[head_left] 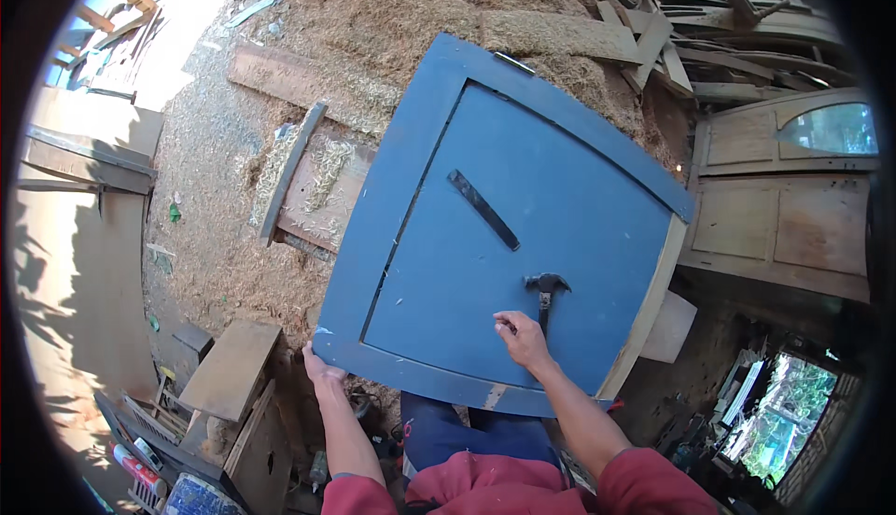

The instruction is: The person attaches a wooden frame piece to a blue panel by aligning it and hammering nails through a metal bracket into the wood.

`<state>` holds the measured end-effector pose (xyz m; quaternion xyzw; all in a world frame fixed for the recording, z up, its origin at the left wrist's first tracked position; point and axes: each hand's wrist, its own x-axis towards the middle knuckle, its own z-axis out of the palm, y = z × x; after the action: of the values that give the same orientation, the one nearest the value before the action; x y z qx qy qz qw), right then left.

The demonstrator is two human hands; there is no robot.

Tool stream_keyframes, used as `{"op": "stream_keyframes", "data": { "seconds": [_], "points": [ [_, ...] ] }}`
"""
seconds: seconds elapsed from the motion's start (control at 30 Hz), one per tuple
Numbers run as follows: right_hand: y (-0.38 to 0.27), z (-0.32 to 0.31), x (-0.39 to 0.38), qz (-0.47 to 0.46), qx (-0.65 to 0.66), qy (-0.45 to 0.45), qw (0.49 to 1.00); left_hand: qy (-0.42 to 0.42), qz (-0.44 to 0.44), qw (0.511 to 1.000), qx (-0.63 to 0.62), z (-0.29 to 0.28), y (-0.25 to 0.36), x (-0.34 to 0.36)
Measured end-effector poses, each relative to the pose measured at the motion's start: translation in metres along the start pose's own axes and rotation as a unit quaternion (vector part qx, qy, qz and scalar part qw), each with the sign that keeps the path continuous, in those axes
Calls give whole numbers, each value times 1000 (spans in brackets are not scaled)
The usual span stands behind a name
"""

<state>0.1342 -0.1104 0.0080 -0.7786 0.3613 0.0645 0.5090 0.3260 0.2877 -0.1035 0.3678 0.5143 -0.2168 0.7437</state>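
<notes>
A large blue-painted wooden panel point(560, 198) with a raised frame lies tilted before me. My left hand point(323, 366) grips its near left corner, with some fingers hidden by the edge. Above the near part of the panel, my right hand point(525, 339) is closed, its fingertips pinched together; whatever is in them is too small to name. Just beyond that hand, a claw hammer point(546, 284) rests on the panel, its handle partly behind my wrist. Farther up lies a dark flat metal bar point(483, 210). A hinge point(514, 63) sits on the far edge.
Wood shavings point(215, 179) cover the ground. Left of the panel are loose boards point(294, 170). Scrap timber point(747, 39) is heaped at the far right, above wooden door panels point(775, 221). A wooden box point(231, 370) stands at the near left.
</notes>
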Motion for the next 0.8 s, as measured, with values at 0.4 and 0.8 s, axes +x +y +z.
{"op": "stream_keyframes", "data": {
  "seconds": [0.4,0.8],
  "points": [
    [27,14,-7,36,-51,76,995,64,41,997,9,-10,5,19],
    [-17,10,62,-88,-167,197,962,147,564,587,561,63,26,1]
  ]
}}
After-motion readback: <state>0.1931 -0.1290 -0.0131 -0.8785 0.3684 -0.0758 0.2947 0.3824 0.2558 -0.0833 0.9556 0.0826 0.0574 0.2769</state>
